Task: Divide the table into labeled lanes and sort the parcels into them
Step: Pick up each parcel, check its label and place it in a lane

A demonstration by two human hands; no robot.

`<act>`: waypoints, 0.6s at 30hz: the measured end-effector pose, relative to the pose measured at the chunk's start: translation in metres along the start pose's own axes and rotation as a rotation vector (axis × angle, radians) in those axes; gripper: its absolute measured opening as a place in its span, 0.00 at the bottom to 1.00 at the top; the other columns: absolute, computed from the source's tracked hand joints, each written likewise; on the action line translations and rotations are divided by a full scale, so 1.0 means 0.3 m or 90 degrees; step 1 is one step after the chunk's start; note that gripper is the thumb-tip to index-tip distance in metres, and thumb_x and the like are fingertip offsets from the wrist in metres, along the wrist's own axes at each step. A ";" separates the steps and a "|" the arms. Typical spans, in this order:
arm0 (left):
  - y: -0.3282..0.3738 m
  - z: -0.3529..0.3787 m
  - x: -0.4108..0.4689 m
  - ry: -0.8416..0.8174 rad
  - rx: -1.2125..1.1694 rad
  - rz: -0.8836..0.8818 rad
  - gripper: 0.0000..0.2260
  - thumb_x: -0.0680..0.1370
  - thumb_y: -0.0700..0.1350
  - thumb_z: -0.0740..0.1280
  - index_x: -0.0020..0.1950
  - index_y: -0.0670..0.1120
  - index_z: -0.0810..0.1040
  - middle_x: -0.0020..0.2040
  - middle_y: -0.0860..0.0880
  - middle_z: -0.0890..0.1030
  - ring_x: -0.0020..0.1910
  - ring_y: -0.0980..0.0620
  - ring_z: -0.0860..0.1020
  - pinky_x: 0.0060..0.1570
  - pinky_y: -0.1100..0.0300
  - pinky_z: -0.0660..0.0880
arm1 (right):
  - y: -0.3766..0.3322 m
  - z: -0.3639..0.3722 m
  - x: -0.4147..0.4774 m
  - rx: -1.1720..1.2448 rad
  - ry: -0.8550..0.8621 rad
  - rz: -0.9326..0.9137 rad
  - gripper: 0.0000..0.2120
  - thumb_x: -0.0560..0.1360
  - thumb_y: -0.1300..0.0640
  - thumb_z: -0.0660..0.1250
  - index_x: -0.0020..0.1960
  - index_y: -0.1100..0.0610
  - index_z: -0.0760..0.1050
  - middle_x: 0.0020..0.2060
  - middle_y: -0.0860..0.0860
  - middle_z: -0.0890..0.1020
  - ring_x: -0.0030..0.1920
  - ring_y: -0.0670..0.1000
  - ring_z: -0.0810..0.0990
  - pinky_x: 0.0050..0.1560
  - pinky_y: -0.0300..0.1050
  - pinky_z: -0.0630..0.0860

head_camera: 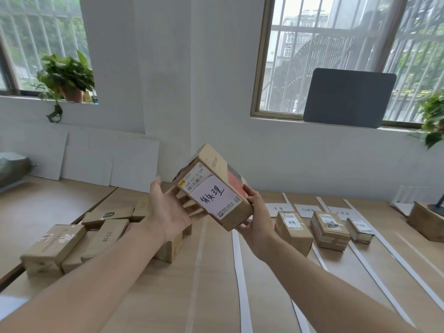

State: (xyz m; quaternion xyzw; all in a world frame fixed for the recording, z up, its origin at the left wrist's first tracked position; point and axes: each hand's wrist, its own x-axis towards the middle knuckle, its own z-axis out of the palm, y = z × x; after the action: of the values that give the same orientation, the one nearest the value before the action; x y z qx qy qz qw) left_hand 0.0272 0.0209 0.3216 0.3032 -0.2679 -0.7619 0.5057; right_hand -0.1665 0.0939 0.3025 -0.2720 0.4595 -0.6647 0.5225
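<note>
Parcel (pixel 217 188), a small taped cardboard box, is held tilted above the table (pixel 216 296). The left hand (pixel 168 212) props it on flat fingers; the right hand (pixel 259 219) grips its lower corner. It is stiff and probably light, so opposite faces suit the hands best.

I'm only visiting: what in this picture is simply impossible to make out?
Head view:
- White paper lane labels at the far table end: handwriting too small, blurred.
- Pile of brown cardboard parcels: partly behind the left forearm.
- Held brown cardboard parcel: underside hidden by the parcel itself.
- Brown box, right: cut by frame edge.
</note>
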 end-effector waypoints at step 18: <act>-0.054 0.054 0.018 -0.052 0.165 -0.032 0.31 0.82 0.67 0.52 0.63 0.47 0.83 0.60 0.37 0.80 0.58 0.32 0.80 0.57 0.34 0.79 | -0.015 -0.033 0.034 -0.262 0.055 -0.063 0.19 0.89 0.55 0.51 0.66 0.45 0.79 0.53 0.50 0.87 0.48 0.47 0.83 0.41 0.39 0.77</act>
State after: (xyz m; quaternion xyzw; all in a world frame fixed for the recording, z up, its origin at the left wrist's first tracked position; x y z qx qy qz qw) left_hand 0.0037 0.0231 0.3199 0.3412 -0.3767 -0.7453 0.4316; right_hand -0.1800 0.0877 0.3009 -0.3666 0.5935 -0.5929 0.4024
